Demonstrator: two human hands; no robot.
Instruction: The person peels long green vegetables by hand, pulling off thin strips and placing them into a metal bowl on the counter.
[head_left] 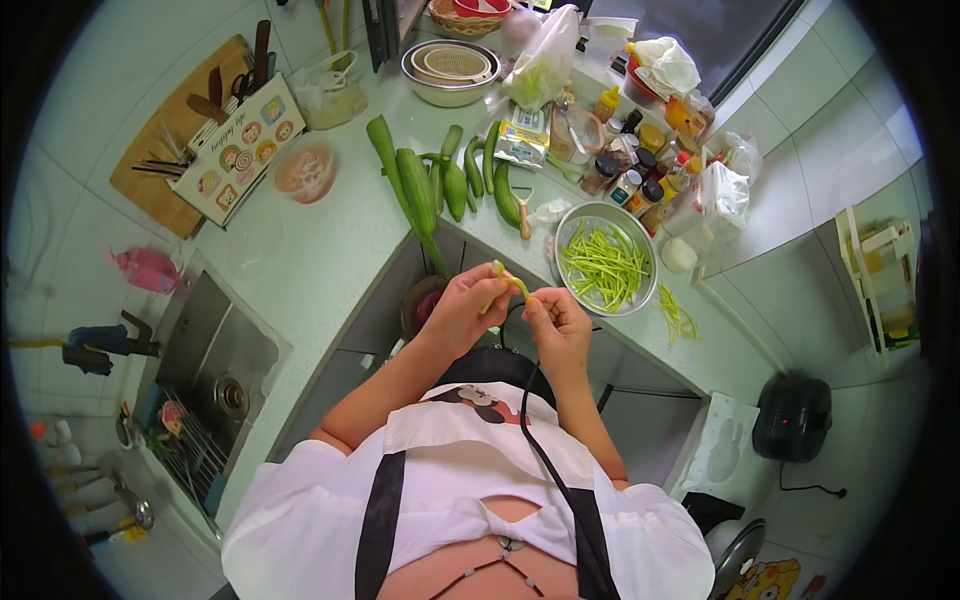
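In front of my chest, a thin yellow-green vegetable stalk (pixel 519 287) is bent between my two hands. My left hand (pixel 470 305) grips one part of it, with a short end sticking up past the fingers. My right hand (pixel 558 320) pinches the other end between thumb and fingertips. Beyond the right hand, a round metal bowl (pixel 642 232) on the counter holds a heap of similar cut stalks (pixel 603 263). More loose stalks (pixel 677 316) lie beside the bowl on its right.
Long green gourds (pixel 416 188) and a peeler (pixel 524 214) lie by the counter edge. Seasoning bottles (pixel 625 187) crowd the back right. On the left are a sink (pixel 205 345), a knife block (pixel 240 150) and a meat bowl (pixel 304 170). A dark container (pixel 412 305) sits below the counter edge.
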